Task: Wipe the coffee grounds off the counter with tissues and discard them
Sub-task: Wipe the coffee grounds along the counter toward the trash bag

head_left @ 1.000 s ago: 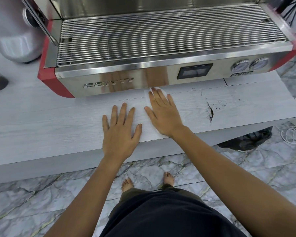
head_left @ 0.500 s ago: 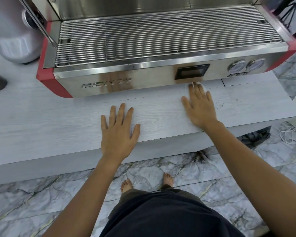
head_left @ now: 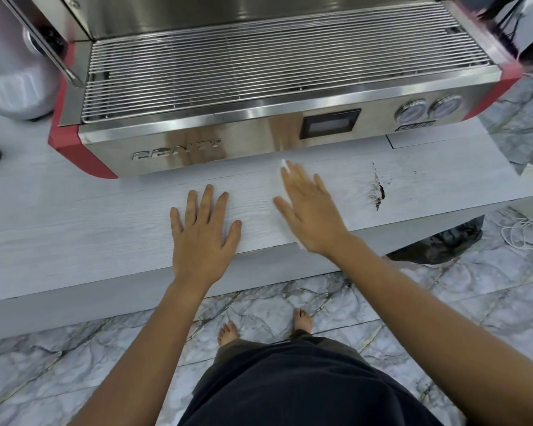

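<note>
Head view: right hand [head_left: 308, 215] spread flat, pressing tissue [head_left: 285, 165] on counter [head_left: 74, 229] near front edge, coffee grounds [head_left: 377, 194] just rightward as front-to-back streak; left hand [head_left: 202, 230] flat, empty, farther away.

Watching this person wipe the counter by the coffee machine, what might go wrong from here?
The dark streak of coffee grounds lies near the pale wood-grain counter front edge, so a sweep by the right hand could push it onto the marble floor. The thin white tissue, barely visible under that flat hand, may smear grounds into the grain.
</note>
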